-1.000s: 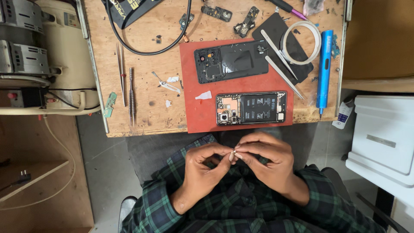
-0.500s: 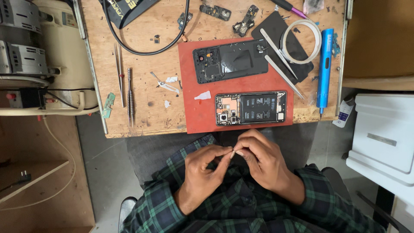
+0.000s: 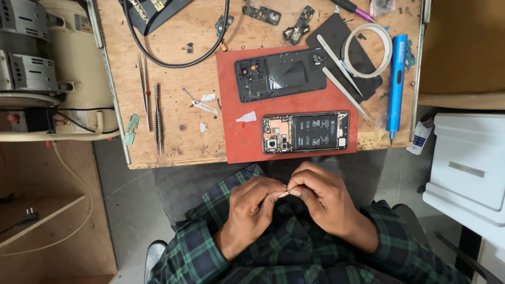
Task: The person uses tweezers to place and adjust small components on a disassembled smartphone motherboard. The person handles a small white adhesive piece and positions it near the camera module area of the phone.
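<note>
Left hand [image 3: 251, 209] and right hand [image 3: 325, 202] fingers pinch together something tiny, perhaps a sliver, mostly hidden.

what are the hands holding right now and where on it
Both hands, left hand and right hand, pinch something tiny and pale between their fingertips, above the lap. It is too small to tell what it is or which part is gripped.

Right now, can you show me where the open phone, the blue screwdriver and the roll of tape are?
open phone [image 3: 306, 133], head view, on its dark battery.
blue screwdriver [image 3: 395, 84], head view, middle of its handle.
roll of tape [image 3: 386, 51], head view, right side of the ring.
</note>
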The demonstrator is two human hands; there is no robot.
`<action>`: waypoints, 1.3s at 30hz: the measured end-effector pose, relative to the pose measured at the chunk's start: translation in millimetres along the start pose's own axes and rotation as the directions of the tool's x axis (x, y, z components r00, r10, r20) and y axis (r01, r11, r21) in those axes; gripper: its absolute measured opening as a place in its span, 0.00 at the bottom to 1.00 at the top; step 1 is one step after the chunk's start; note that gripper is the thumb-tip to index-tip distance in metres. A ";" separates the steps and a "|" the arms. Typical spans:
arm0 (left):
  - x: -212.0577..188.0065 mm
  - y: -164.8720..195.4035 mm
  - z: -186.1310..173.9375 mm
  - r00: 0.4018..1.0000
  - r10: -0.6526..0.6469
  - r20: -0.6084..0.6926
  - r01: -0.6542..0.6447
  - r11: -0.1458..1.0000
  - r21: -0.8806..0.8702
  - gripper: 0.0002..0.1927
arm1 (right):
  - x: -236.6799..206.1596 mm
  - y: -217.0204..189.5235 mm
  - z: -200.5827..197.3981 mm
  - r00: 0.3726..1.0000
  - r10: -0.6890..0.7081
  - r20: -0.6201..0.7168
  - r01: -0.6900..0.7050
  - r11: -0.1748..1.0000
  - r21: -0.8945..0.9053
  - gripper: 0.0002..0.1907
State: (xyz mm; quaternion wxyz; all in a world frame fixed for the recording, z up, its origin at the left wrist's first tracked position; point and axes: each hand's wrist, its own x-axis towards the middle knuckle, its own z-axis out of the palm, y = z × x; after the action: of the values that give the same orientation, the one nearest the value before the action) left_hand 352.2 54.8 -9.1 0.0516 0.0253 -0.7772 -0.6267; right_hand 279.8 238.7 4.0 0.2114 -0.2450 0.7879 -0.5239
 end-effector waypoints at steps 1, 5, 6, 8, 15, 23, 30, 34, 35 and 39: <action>0.7 0.4 0.0 1.000 -0.028 -0.006 0.027 0.999 -0.043 0.03 | -0.3 0.4 -0.4 1.000 -0.007 0.005 0.007 1.000 0.005 0.05; 2.1 5.0 0.9 0.997 -0.015 -0.080 0.006 0.995 -0.103 0.05 | -1.8 -0.8 0.7 0.997 0.037 -0.062 -0.036 0.999 0.009 0.05; 1.9 6.8 1.0 0.994 0.018 -0.110 -0.028 0.996 -0.087 0.05 | -1.9 -1.5 0.6 0.995 0.038 -0.091 -0.039 0.999 -0.003 0.05; 2.6 8.6 -0.1 0.988 0.106 -0.116 -0.107 0.994 -0.002 0.06 | -0.9 -2.6 -0.6 0.989 0.036 -0.145 -0.040 0.999 -0.028 0.05; 6.6 6.4 4.1 0.977 0.201 -0.069 -0.194 0.975 0.107 0.10 | 1.8 -8.9 -0.3 0.990 0.005 -0.144 -0.017 0.997 -0.080 0.04; 0.1 -0.3 9.2 0.985 0.153 -0.081 -0.151 0.988 0.025 0.11 | -0.8 -8.4 -2.2 0.991 -0.023 -0.132 0.008 0.993 -0.114 0.04; -8.0 -11.7 12.4 0.997 -0.036 -0.073 0.016 0.967 -0.253 0.04 | -1.9 -2.1 0.7 0.973 -0.090 -0.215 0.077 0.994 -0.072 0.08; -10.7 -18.4 14.2 0.964 -0.250 0.089 0.258 0.808 -0.529 0.03 | -4.6 2.4 0.2 0.961 -0.123 -0.247 0.116 0.992 -0.043 0.09; -10.4 -20.1 14.9 0.951 -0.281 0.125 0.300 0.756 -0.582 0.03 | -4.8 3.4 0.4 0.958 -0.141 -0.249 0.136 0.990 -0.035 0.09; -10.1 -21.4 17.8 0.914 -0.364 0.181 0.395 0.688 -0.609 0.05 | -3.9 6.3 -0.4 0.982 -0.054 -0.179 0.078 0.988 0.130 0.08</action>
State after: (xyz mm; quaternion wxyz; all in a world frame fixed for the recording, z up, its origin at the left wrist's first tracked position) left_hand 359.8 68.6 -34.2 -0.0913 0.1520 -0.4987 -0.8485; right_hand 281.6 243.5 -1.4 0.1402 -0.2089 0.7572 -0.6027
